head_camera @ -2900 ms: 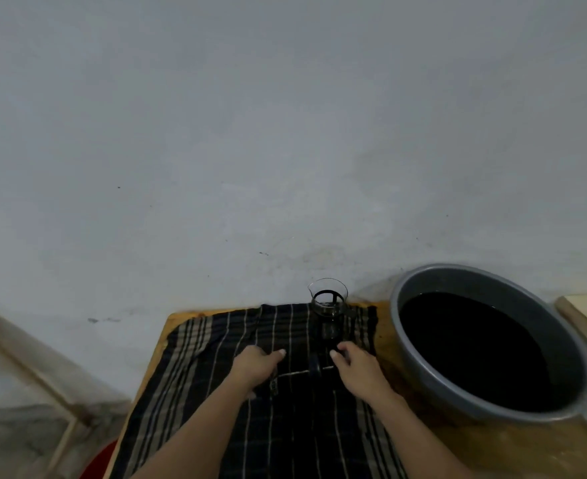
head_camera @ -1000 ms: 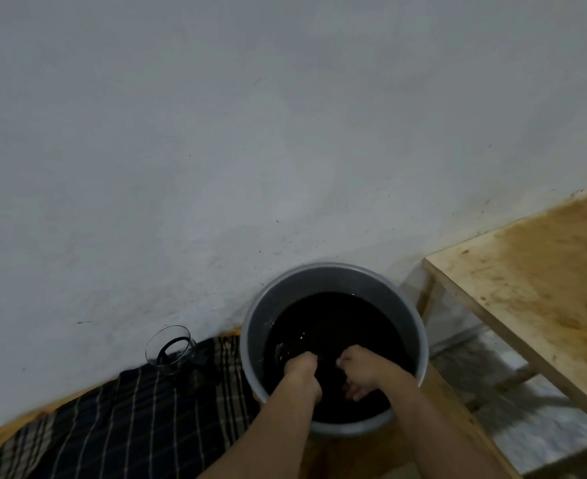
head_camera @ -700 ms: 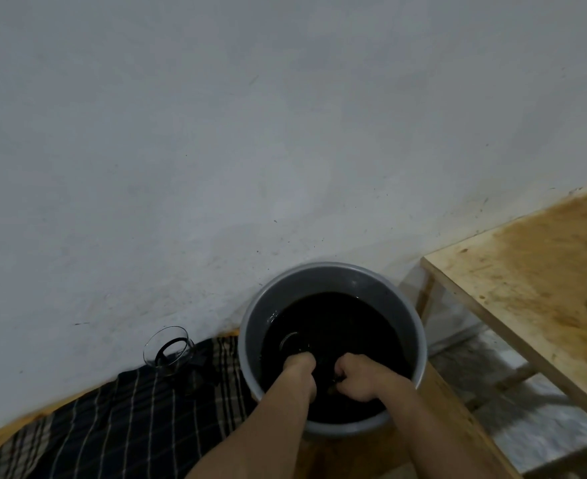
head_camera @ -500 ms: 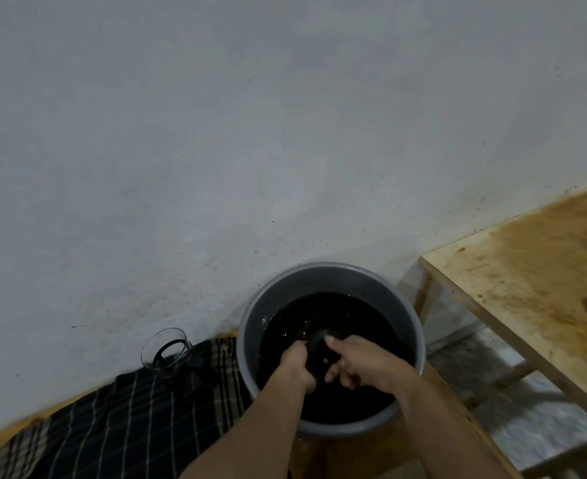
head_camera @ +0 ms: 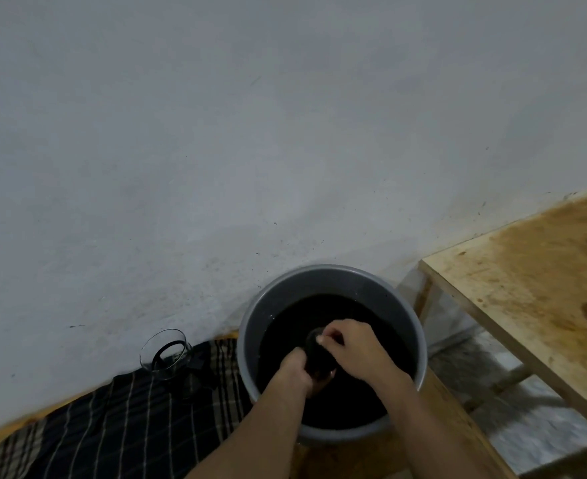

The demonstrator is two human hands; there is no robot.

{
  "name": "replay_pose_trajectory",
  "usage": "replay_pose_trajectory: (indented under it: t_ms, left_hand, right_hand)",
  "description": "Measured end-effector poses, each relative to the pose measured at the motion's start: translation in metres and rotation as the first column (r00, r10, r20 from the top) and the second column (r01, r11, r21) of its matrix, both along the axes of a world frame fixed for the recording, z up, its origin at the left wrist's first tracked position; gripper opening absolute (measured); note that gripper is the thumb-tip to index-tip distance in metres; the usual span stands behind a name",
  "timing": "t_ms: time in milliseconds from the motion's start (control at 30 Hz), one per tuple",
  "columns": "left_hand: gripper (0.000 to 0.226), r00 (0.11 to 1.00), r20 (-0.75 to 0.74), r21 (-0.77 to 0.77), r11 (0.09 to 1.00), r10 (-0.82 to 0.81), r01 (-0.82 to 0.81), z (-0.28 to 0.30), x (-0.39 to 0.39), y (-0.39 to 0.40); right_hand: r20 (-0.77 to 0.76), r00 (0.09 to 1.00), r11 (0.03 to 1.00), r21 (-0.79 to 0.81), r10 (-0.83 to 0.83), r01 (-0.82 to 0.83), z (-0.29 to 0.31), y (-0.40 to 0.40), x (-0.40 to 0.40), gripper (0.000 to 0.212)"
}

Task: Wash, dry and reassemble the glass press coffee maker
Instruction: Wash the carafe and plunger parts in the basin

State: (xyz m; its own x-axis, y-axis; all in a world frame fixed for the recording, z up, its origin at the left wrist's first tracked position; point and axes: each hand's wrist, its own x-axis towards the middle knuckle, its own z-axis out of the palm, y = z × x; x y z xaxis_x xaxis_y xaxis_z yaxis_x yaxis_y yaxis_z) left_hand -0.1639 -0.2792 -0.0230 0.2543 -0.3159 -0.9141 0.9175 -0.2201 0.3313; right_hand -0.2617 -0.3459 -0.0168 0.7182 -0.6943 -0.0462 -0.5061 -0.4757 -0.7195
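your left hand (head_camera: 294, 369) and right hand (head_camera: 356, 347) both grip a dark round press part (head_camera: 318, 354) over the grey basin (head_camera: 337, 276) of dark water. the glass carafe (head_camera: 166, 354) stands upright on the plaid cloth (head_camera: 112, 420), just left of the basin.

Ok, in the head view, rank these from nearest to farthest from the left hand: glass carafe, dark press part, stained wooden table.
1. Dark press part: gripped by the left hand, over the basin.
2. Glass carafe: on the checked cloth, to its left.
3. Stained wooden table: far right.
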Motion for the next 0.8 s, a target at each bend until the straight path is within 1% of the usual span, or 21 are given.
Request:
replay_pose_trajectory:
  t_ms: [33, 100, 167, 233, 267, 300, 333, 367, 400, 433, 467, 500, 533, 567, 600, 633, 700, 733, 767, 800]
  left_hand:
    - [0.022, 1.000, 0.017, 0.005, 1.000, -0.002, 0.002, -0.002, 0.001, 0.000]
    - [0.020, 0.995, 0.080, 0.036, 0.998, -0.053, 0.050, -0.007, 0.001, -0.001]
    - [0.029, 0.983, 0.159, 0.055, 0.995, -0.095, 0.087, -0.013, 0.000, -0.002]
    - [0.026, 0.955, 0.236, 0.088, 0.983, -0.180, 0.163, -0.017, -0.002, -0.004]
    - [0.022, 0.940, 0.258, 0.100, 0.974, -0.222, 0.203, -0.019, -0.002, -0.005]
    - [0.019, 0.932, 0.265, 0.114, 0.968, -0.248, 0.225, -0.015, -0.003, -0.005]
    - [0.015, 0.923, 0.275, 0.119, 0.962, -0.268, 0.244, -0.015, -0.003, -0.005]
    - [0.013, 0.916, 0.283, 0.133, 0.957, -0.284, 0.256, -0.014, -0.003, -0.005]
    - [0.013, 0.910, 0.290, 0.148, 0.953, -0.298, 0.265, -0.016, -0.002, -0.005]
    - [0.018, 0.908, 0.287, 0.164, 0.950, -0.304, 0.266, -0.016, -0.002, -0.005]
    - [0.025, 0.905, 0.285, 0.173, 0.945, -0.316, 0.276, -0.019, 0.000, -0.006]
    - [0.029, 0.905, 0.269, 0.192, 0.939, -0.331, 0.286, -0.023, 0.000, -0.006]
    - [0.030, 0.906, 0.251, 0.192, 0.935, -0.342, 0.300, -0.021, -0.001, -0.005]
    - [0.026, 0.907, 0.235, 0.200, 0.931, -0.349, 0.306, -0.019, -0.002, -0.004]
    - [0.024, 0.911, 0.227, 0.193, 0.933, -0.343, 0.304, -0.016, -0.003, -0.004]
    - [0.023, 0.914, 0.226, 0.189, 0.936, -0.337, 0.298, -0.011, -0.005, -0.002]
    - [0.031, 0.920, 0.238, 0.171, 0.946, -0.310, 0.274, -0.012, -0.004, -0.003]
    - [0.034, 0.918, 0.253, 0.171, 0.948, -0.306, 0.269, -0.014, -0.003, -0.004]
    - [0.035, 0.920, 0.265, 0.168, 0.953, -0.291, 0.253, -0.011, -0.004, -0.004]
    - [0.037, 0.919, 0.281, 0.163, 0.957, -0.278, 0.239, -0.014, -0.003, -0.005]
  right_hand:
    - [-0.059, 0.998, 0.999, 0.033, 0.006, -0.004, -0.003, 0.000, -0.002, 0.021]
    - [-0.236, 0.972, 0.993, 0.120, 0.021, 0.008, -0.010, 0.001, -0.008, 0.025]
    - [-0.389, 0.921, 0.995, 0.104, 0.032, 0.009, -0.014, 0.003, -0.011, 0.019]
    - [-0.464, 0.886, 0.994, 0.102, 0.018, 0.033, -0.014, 0.003, -0.011, 0.016]
    - [-0.470, 0.882, 0.985, 0.163, 0.024, 0.060, -0.014, 0.003, -0.010, 0.016]
    - [-0.453, 0.891, 0.951, 0.289, 0.035, 0.109, -0.014, 0.002, -0.009, 0.016]
    - [-0.421, 0.906, 0.873, 0.456, 0.041, 0.172, -0.011, 0.003, -0.008, 0.015]
    - [-0.388, 0.921, 0.762, 0.608, 0.038, 0.225, -0.009, 0.005, -0.007, 0.014]
    - [-0.359, 0.933, 0.664, 0.704, 0.024, 0.253, -0.006, 0.007, -0.007, 0.014]
    - [-0.342, 0.940, 0.605, 0.748, 0.001, 0.272, -0.004, 0.007, -0.007, 0.016]
    - [-0.343, 0.939, 0.594, 0.752, -0.018, 0.286, -0.005, 0.006, -0.007, 0.018]
    - [-0.356, 0.934, 0.642, 0.712, -0.020, 0.285, -0.007, 0.005, -0.006, 0.018]
    - [-0.383, 0.924, 0.738, 0.621, -0.008, 0.264, -0.010, 0.005, -0.007, 0.018]
    - [-0.425, 0.905, 0.844, 0.486, 0.002, 0.226, -0.013, 0.005, -0.007, 0.017]
    - [-0.464, 0.886, 0.930, 0.319, -0.013, 0.181, -0.015, 0.006, -0.007, 0.016]
    - [-0.488, 0.872, 0.978, 0.153, -0.050, 0.141, -0.014, 0.010, -0.007, 0.014]
    - [-0.493, 0.860, 0.990, -0.100, -0.133, 0.096, -0.009, 0.020, -0.005, 0.012]
    - [-0.483, 0.862, 0.982, -0.172, -0.154, 0.079, -0.007, 0.024, -0.003, 0.012]
    - [-0.476, 0.865, 0.977, -0.201, -0.159, 0.069, -0.006, 0.026, 0.000, 0.012]
    - [-0.477, 0.867, 0.981, -0.185, -0.144, 0.061, -0.006, 0.027, 0.003, 0.013]
